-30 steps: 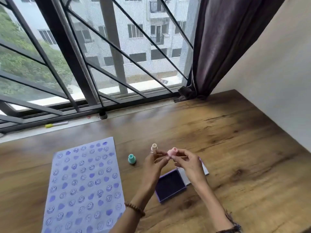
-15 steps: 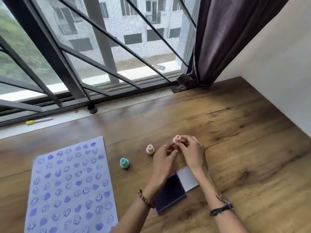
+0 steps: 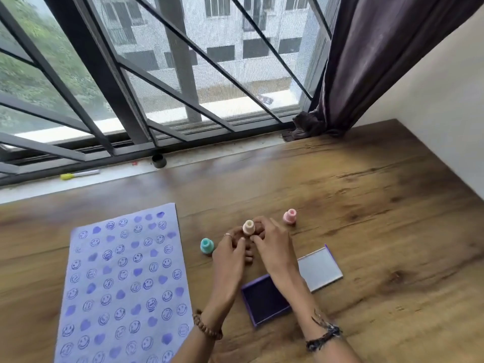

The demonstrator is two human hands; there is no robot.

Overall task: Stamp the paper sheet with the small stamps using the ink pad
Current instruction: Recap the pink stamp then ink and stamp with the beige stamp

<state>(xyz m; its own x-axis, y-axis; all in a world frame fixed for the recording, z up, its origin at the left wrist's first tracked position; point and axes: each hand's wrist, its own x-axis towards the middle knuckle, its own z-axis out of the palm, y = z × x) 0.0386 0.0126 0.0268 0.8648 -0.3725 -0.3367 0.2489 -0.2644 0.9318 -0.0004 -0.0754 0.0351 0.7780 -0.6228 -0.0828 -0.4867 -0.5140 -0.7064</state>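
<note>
Hands [image 3: 251, 247] – round beige stamp [image 3: 248, 227]

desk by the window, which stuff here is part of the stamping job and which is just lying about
Job: paper sheet, ink pad, its lid, beige stamp in both hands (left hand, right hand), teal stamp, pink stamp.

Lying about: yellow-capped marker, black cap, curtain.

I counted three small stamps on the table — a teal stamp [image 3: 207, 245], a cream stamp [image 3: 248, 227] and a pink stamp [image 3: 290, 216]. There was one paper sheet [image 3: 123, 284], one ink pad [image 3: 264, 299] and one lid [image 3: 320, 268] beside it. I saw two hands — the left hand [image 3: 229, 254] and the right hand [image 3: 272, 244].
</note>
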